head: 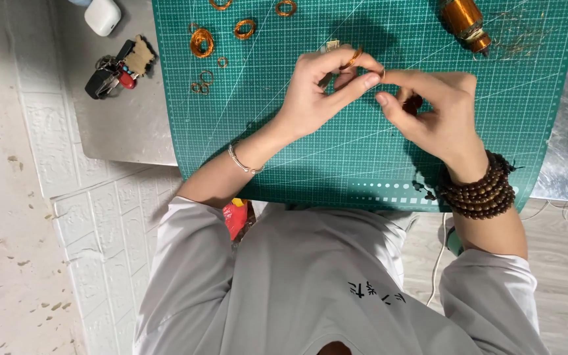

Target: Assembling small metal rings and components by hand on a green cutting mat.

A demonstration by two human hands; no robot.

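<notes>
Both my hands meet above the green cutting mat [244, 131]. My left hand [320, 89] pinches a small copper wire ring [355, 56] between thumb and fingers. My right hand [435, 112] touches the same piece from the right, its fingertips pressed against those of the left hand. A thin silver bracelet sits on my left wrist, and dark wooden bead bracelets [478, 190] wrap the right wrist.
Several finished copper wire coils [202, 43] lie on the mat's upper left. A copper wire spool [465, 21] lies at the upper right with loose wire beside it. A key bunch [119, 66] and a white earbud case [102, 14] rest on the metal table to the left.
</notes>
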